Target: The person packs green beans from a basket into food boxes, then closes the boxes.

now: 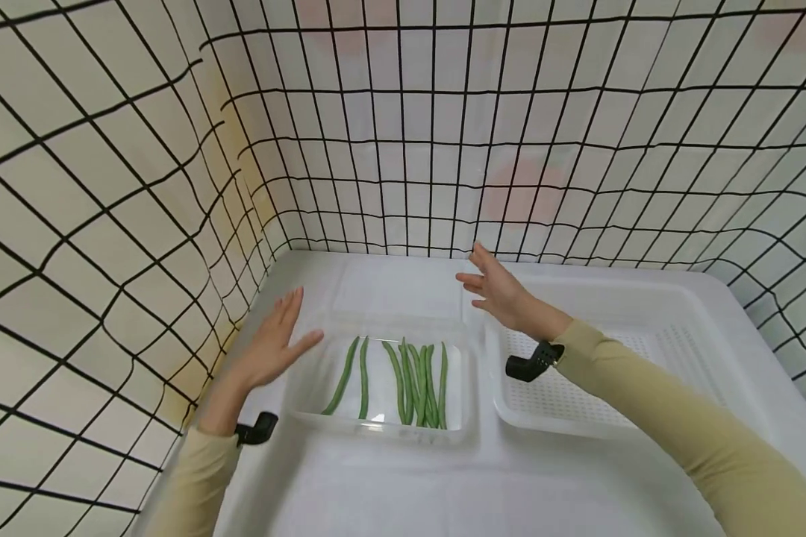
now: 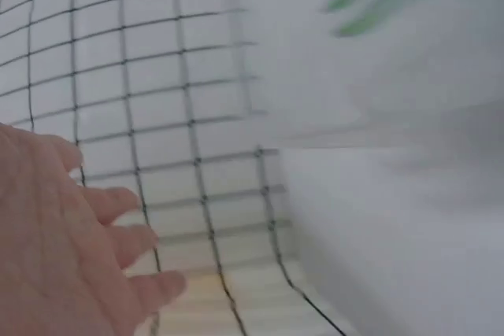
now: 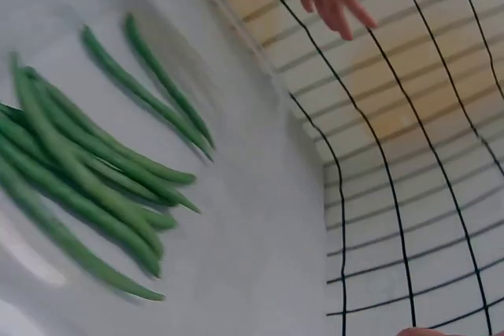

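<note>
My left hand (image 1: 272, 347) is held over the left side of a clear plastic tray (image 1: 383, 434), fingers straight and thumb spread apart, holding nothing. My right hand (image 1: 504, 294) hovers behind and to the right of that tray, near the back corner of a white perforated basket (image 1: 560, 399), also with nothing in it. Inside the tray lie several green beans (image 1: 444, 384): a pair (image 3: 142, 84) to one side and a looser bunch (image 3: 75, 159) to the other. In the left wrist view the left fingers (image 2: 134, 243) extend past the black grid.
A white table (image 1: 389, 492) carries the tray and the basket side by side. Black wire mesh (image 1: 403, 142) walls in the table at the back and both sides, close to my left forearm. Each wrist wears a black camera mount (image 1: 258, 427).
</note>
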`<action>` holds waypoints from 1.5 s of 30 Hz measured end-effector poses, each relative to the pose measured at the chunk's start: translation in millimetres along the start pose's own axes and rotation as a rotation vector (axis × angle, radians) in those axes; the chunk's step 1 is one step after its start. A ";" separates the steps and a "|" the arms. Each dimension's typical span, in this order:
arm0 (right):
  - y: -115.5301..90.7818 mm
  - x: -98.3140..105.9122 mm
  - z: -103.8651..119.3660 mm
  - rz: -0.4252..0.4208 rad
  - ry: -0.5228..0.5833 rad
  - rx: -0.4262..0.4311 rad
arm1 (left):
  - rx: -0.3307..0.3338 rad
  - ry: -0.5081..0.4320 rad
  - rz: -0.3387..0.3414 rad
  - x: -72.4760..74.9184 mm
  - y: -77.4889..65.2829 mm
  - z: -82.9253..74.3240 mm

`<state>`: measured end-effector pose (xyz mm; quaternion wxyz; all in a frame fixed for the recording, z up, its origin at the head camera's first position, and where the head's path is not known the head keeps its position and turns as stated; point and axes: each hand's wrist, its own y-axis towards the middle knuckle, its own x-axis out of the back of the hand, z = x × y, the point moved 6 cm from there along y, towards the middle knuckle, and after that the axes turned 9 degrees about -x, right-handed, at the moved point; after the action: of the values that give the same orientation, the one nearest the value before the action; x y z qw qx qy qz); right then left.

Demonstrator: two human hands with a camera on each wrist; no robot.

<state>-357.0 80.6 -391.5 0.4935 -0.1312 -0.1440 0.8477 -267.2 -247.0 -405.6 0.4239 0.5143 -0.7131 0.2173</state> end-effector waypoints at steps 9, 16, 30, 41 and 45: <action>77.7 30.9 -19.3 -0.105 0.265 -0.236 | 0.249 -0.429 0.230 -14.7 131.1 34.3; 114.7 29.6 -73.3 -0.230 0.189 -0.415 | 0.548 -0.518 0.278 -76.0 138.6 75.4; 138.1 10.2 -55.9 -0.345 0.073 -0.435 | 0.665 -0.485 0.155 -81.1 163.2 75.8; 145.5 9.3 -36.2 -0.224 -0.008 -0.335 | 0.664 -0.533 0.040 -60.0 154.1 92.9; 146.1 9.4 -40.6 -0.197 -0.064 -0.317 | 0.634 -0.510 0.019 -63.4 151.4 96.2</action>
<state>-463.4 24.6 -484.3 0.5422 -0.1658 -0.3036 0.7658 -435.8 -226.9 -491.6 0.0516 0.6503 -0.6978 0.2959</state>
